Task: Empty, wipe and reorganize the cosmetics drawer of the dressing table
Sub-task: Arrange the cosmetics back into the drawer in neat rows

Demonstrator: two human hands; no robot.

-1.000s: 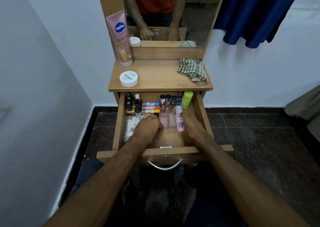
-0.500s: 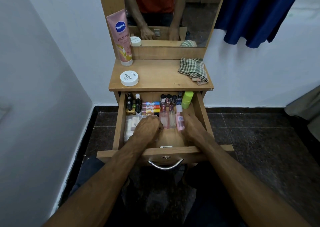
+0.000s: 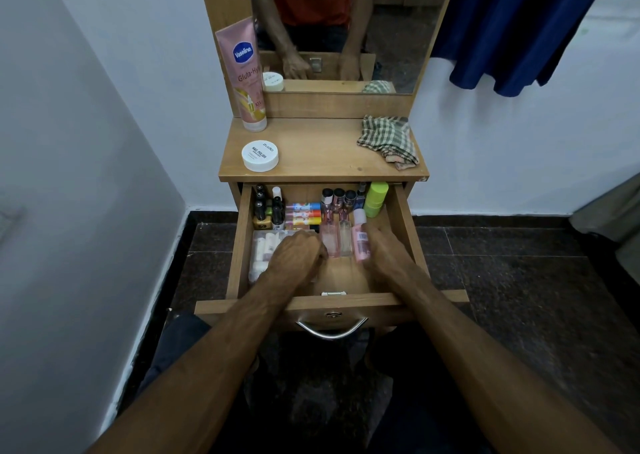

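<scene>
1. The drawer (image 3: 239, 246) is standing pulled out beneath the dressing table top (image 3: 322, 156), and it is serving as the landmark here.
2. Inside the drawer, toward its right-hand wall, a pink bottle (image 3: 360, 239) is lying flat, with its long axis running from the drawer front to the drawer back and its white cap pointing backward.
3. The right hand (image 3: 382, 254) is resting just to the right of that bottle, its fingers touching the bottle's side; whether they are closing round it cannot be told.
4. The left hand (image 3: 298, 258) is sitting nearer the drawer's middle, fingers curled downward beside a clear pouch (image 3: 263, 253) at the left wall; what it is holding is hidden.
5. The right hand is lying nearer, so it is probably handling the bottle.
6. A checked cloth (image 3: 389, 140) is waiting above the drawer.
</scene>
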